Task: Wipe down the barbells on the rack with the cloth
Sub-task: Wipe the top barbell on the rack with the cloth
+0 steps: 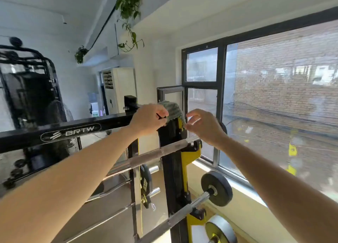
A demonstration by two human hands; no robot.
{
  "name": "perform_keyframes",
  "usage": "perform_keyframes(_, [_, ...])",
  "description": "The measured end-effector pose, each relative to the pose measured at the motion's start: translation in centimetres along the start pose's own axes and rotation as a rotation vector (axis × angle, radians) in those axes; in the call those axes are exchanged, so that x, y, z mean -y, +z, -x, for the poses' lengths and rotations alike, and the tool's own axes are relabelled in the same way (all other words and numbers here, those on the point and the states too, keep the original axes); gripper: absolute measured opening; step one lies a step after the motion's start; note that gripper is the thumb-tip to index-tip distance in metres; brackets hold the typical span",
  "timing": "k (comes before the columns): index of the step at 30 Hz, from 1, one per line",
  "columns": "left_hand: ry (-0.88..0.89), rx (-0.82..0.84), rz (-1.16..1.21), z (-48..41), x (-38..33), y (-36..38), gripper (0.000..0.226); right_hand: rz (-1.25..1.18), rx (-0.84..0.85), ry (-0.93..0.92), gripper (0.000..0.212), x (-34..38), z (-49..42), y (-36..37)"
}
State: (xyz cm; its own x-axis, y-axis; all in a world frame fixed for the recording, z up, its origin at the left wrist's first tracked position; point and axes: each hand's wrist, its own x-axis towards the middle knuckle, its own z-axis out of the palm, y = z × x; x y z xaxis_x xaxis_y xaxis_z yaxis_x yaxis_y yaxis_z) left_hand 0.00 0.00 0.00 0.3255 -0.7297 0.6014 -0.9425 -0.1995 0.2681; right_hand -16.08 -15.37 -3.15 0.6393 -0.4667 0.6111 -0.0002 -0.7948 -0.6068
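- The cloth (172, 108), grey-green, lies draped over the top of the rack upright (171, 169), above all the bars. It touches no bar.
- The left hand (149, 117) is closed, with its fingers curled at the cloth's left edge, and it grips the cloth there. A thin black item shows at its fingertips; what it is cannot be told.
- The right hand (202, 126) is half closed. Thumb and forefinger meet at the cloth's lower right corner and appear to pinch it, while the other fingers are loosely curled and hold nothing.
- Judgement: a two-handed hold on opposite edges suits lifting the cloth off the upright or spreading it before wiping. No wiping stroke is under way.
- The top bar (155, 155) rests in a hook (195, 145) on the upright, just below both hands. It is the nearest surface to wipe.
- The lower bar (199, 200) sits in a second hook further down and carries a black plate (216, 188) on its window-side end. More bars lie below left.
- The black beam (71, 133), marked BRTW, runs left from the upright and passes under the left forearm.
- Obstructions: the upright and its hooks break each bar's length, so a wipe must stop and restart at each hook. The plate blocks the lower bar's end.
- The window (274, 96) stands close on the right, with one pane opened inward just behind the cloth. This limits room on that side.
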Motion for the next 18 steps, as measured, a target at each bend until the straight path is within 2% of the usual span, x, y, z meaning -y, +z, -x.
perform_keyframes(4, [-0.021, -0.015, -0.145, -2.3, 0.7, 1.8, 0.054, 0.072, 0.093, -0.041, 0.042, -1.8, -2.3, 1.2])
perform_keyframes(6, [0.008, -0.008, -0.189, -3.4, 1.3, 2.6, 0.059, 0.068, 0.097, -0.058, 0.044, -2.5, -3.5, 2.1])
perform_keyframes(11, [0.103, -0.108, -0.169, -4.4, 1.7, 3.1, 0.025, 0.091, 0.006, -0.094, 0.008, -3.6, -6.0, 2.6])
perform_keyframes(14, [0.062, -0.184, -0.124, -4.2, 1.3, 2.5, 0.019, 0.153, 0.039, -0.090, 0.017, -4.0, -6.4, 2.2])
perform_keyframes(16, [-0.014, -0.239, -0.028, -4.0, 0.3, 2.1, 0.018, 0.048, 0.048, -0.070, 0.009, -4.3, -6.2, 2.2])
perform_keyframes(18, [-0.094, -0.270, 0.069, -3.9, -1.2, 1.5, 0.013, -0.048, 0.061, -0.078, 0.045, -3.9, -5.6, 2.3])
